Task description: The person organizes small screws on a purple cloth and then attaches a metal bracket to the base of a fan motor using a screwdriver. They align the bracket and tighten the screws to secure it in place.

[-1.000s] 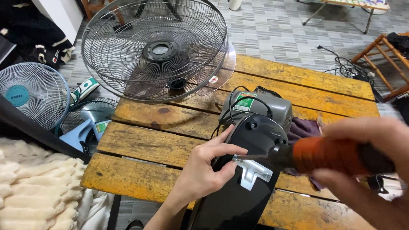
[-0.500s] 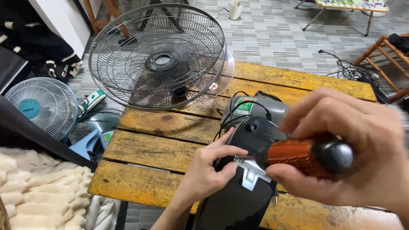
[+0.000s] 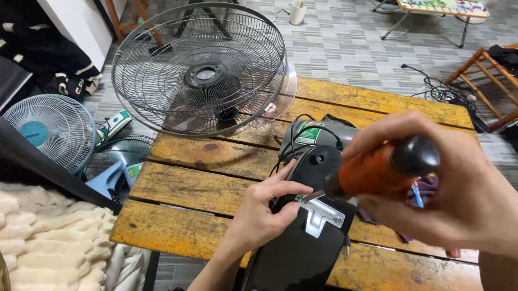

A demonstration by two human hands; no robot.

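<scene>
Centrally, lower in the frame: black fan housing (image 3: pixel 301 246) lying across the yellow wooden counter (image 3: pixel 211 184), small metal bracket (image 3: pixel 320 215) on top, left hand (image 3: pixel 262 215) pressed against the housing's edge beside that bracket, fingers curled together but clamped on nothing. Right of centre: right hand (image 3: pixel 438 182) wrapped tight round an orange-handled screwdriver (image 3: pixel 380 168), tip down at the bracket. Further up: grey motor (image 3: pixel 317 136) with black cable just behind the housing, round wire fan guard (image 3: pixel 201 67) at the counter's upper-left corner, small blue fan (image 3: pixel 44 130) on the floor at far left.
</scene>
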